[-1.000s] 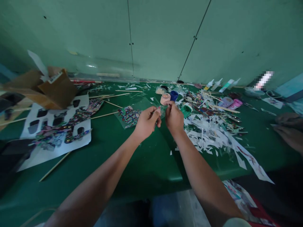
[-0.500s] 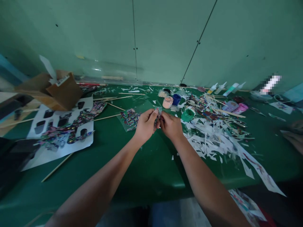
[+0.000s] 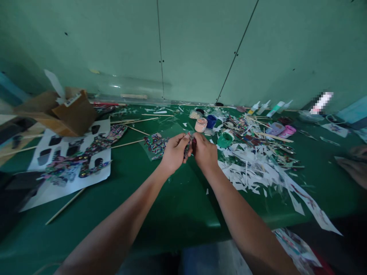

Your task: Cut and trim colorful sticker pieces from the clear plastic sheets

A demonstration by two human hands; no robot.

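My left hand [image 3: 174, 151] and my right hand [image 3: 204, 152] meet above the green table [image 3: 160, 206], fingers pinched together on a small colourful cut-out piece [image 3: 189, 143] held between them. The piece is mostly hidden by my fingertips. Just left of my hands lies a clear plastic sleeve with a patterned cut-out [image 3: 155, 144] in it. Behind my hands stand a peach jar [image 3: 200, 124], a blue jar [image 3: 211, 121] and a green jar [image 3: 224, 139].
A heap of white paper scraps [image 3: 258, 168], sticks and glue bottles [image 3: 262, 107] covers the right side. A white sheet with patterned shapes [image 3: 71, 160] and a cardboard box [image 3: 65, 110] lie at left. Another person's hand [image 3: 354, 162] shows at the right edge.
My hands have closed in on each other and now touch around the small piece. The view shifted slightly; nothing on the table moved.
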